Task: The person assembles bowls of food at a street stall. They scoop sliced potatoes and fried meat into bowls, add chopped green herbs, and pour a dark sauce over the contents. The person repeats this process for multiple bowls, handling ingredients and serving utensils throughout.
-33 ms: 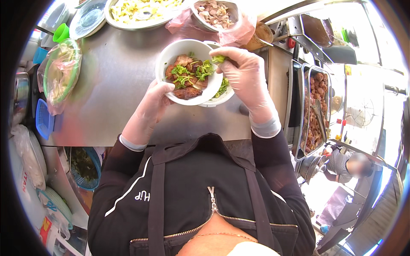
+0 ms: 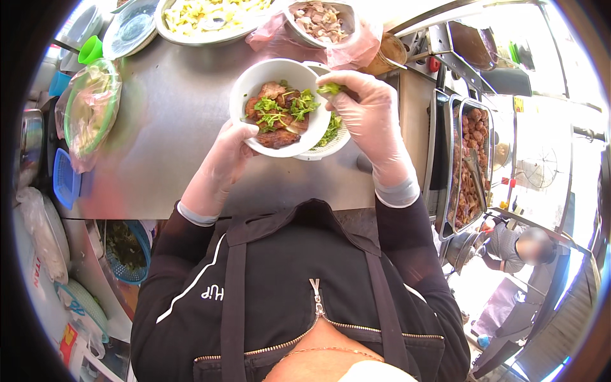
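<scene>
My gloved left hand (image 2: 224,156) grips a white bowl (image 2: 249,79) by its near left rim, thumb over the edge, holding it tilted above the steel counter. In the bowl lie browned pieces of meat (image 2: 279,138), topped with chopped green herbs (image 2: 304,104). At the bowl's right rim, my gloved right hand (image 2: 372,114) pinches a small bunch of green herbs (image 2: 329,89) between thumb and fingers. Partly hidden beneath the bowl is a white basket (image 2: 336,148) with more chopped greens in it.
A basin of pale yellow pieces (image 2: 164,32) and a bowl of sliced meat (image 2: 352,32) stand at the far edge. Trays of cooked meat (image 2: 487,153) are on the right. A bagged green basket (image 2: 116,95) sits left. Another person (image 2: 509,245) is at far right.
My right hand has shifted slightly to the right with the herbs still pinched. The bowl has moved very slightly left in my left hand.
</scene>
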Demonstrator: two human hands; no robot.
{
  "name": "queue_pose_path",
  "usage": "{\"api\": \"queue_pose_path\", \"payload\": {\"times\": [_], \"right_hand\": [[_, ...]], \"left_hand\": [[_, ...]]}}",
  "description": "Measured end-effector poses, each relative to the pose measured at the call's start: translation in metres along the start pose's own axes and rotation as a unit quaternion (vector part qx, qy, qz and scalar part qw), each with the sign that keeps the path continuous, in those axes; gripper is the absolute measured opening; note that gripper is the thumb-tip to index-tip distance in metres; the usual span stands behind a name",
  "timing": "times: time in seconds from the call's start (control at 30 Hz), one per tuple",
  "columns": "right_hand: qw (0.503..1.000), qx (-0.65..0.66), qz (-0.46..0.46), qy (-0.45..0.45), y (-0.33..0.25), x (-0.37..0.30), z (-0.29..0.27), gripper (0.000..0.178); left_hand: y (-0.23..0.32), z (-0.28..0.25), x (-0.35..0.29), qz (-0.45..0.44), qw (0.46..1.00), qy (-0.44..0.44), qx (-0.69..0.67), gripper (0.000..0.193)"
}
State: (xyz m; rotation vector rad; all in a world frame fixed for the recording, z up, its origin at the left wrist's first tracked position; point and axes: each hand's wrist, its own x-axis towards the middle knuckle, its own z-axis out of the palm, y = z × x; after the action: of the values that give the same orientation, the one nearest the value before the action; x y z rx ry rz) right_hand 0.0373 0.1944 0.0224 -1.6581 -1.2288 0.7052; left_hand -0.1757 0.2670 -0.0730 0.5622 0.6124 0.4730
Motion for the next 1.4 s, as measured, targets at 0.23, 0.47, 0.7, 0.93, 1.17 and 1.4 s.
{"api": "queue_pose_path", "payload": {"times": [0.23, 0.47, 0.7, 0.93, 1.17, 1.4], "right_hand": [[0.978, -0.191, -0.060, 0.054, 0.073, -0.024, 0.000, 0.028], [0.919, -0.141, -0.017, 0.368, 0.102, 0.022, -0.050, 0.016], [0.891, -0.228, 0.088, 0.382, 0.160, 0.070, -0.093, 0.020], [0.872, -0.367, -0.007, 0.324, 0.148, 0.067, -0.088, 0.012], [0.891, -0.229, 0.067, 0.386, 0.138, 0.055, -0.104, 0.009], [0.875, -0.210, 0.070, 0.431, 0.135, 0.039, -0.116, 0.009]], "left_hand": [[0.007, -0.028, 0.011, 0.027, 0.998, 0.049, -0.015, 0.067], [0.010, -0.035, 0.025, 0.034, 0.997, 0.070, -0.008, 0.062], [0.004, 0.003, 0.038, 0.016, 1.000, 0.015, -0.010, 0.060], [0.008, 0.026, 0.046, 0.006, 1.000, -0.020, 0.013, 0.066], [0.010, 0.040, 0.057, 0.016, 0.998, -0.066, 0.006, 0.064], [0.012, 0.055, 0.067, 0.020, 0.996, -0.076, 0.049, 0.062]]}}
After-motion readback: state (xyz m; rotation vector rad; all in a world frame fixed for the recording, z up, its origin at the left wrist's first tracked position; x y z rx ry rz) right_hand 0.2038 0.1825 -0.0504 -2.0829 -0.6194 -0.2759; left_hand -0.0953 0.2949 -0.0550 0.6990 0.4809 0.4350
